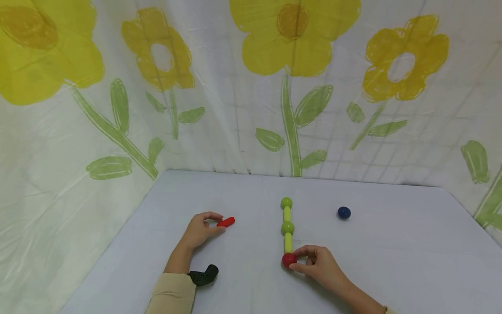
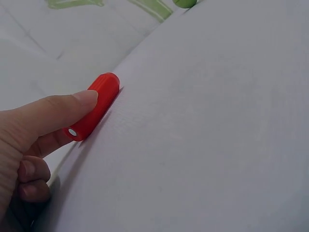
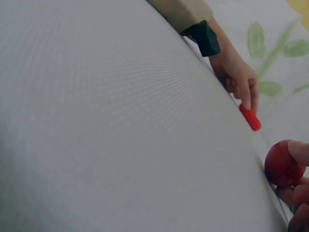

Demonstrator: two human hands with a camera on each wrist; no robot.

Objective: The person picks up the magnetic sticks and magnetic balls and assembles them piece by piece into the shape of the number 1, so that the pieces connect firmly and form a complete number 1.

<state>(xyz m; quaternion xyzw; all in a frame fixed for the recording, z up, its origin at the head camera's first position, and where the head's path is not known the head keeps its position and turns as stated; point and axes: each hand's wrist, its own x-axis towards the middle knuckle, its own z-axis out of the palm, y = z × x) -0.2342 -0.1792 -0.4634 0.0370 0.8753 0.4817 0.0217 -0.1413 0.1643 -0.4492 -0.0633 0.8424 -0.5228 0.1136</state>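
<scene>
**Head view: both hands pinching red pieces beside a green chain**

The right hand (image 1: 319, 264) pinches a red ball (image 1: 289, 260) in curled fingers at the near end of the green rod-and-ball chain (image 1: 287, 226). The left hand (image 1: 200, 230) pinches a red rod (image 1: 226, 222) lying on the surface (image 1: 392, 261). A sideways nudge could skew the chain; the blue ball (image 1: 344, 212) could roll.

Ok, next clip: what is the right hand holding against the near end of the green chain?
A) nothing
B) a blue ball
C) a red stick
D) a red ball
D: the right hand pinches a red ball at the near end of the green chain; the blue ball lies apart, and the red stick is at the left hand.
</scene>
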